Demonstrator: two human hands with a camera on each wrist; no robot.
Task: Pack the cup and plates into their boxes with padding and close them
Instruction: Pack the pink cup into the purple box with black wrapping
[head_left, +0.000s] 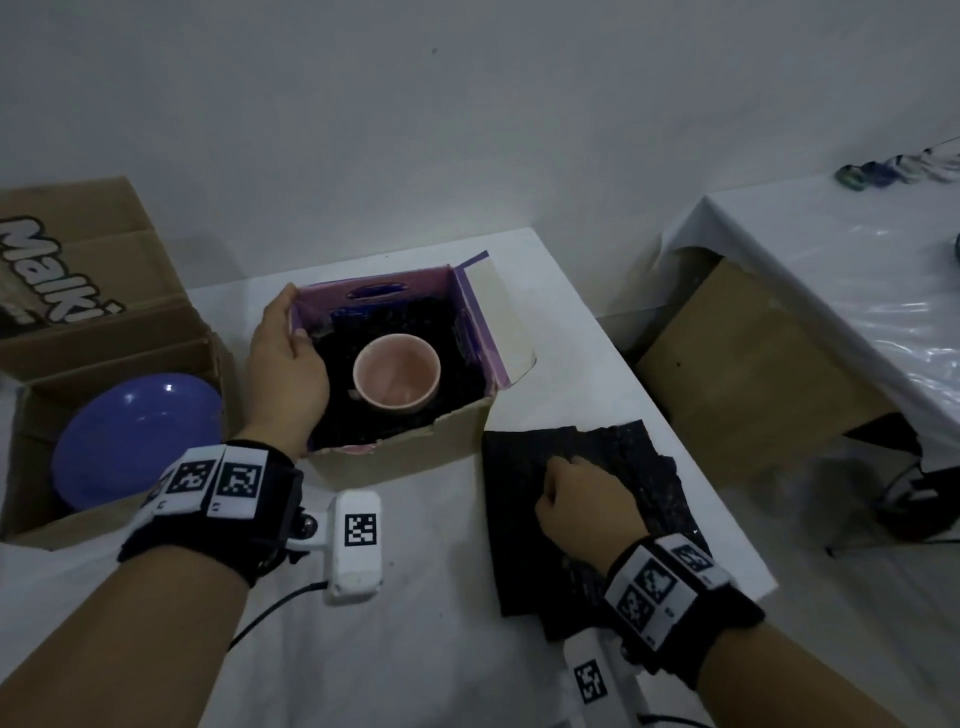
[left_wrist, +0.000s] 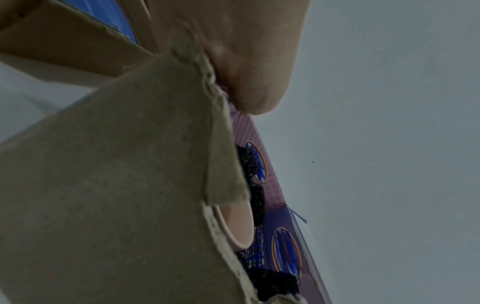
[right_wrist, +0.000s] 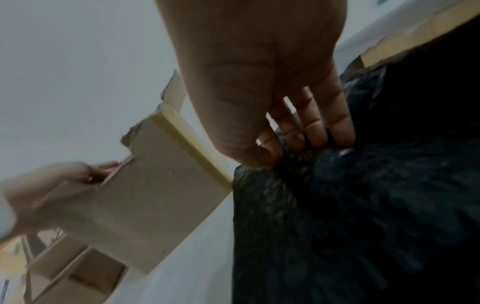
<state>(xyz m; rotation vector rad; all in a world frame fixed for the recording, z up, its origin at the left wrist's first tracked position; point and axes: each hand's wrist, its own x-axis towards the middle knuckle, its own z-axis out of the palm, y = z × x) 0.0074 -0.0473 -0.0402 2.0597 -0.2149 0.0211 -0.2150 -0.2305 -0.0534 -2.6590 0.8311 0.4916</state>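
Note:
A pink cup stands upright on black padding inside a small open cardboard box with a purple printed lining. My left hand grips the box's left wall, thumb inside and fingers outside. In the left wrist view the cup peeks over the torn box edge. A stack of black padding sheets lies to the right of the box. My right hand pinches the top sheet, and the right wrist view shows its fingers bunching the padding. A blue plate lies in a larger box at left.
The larger brown box with open flaps stands at the table's left. The table edge runs close past the padding on the right. Beyond a gap are a brown carton on the floor and a second covered table.

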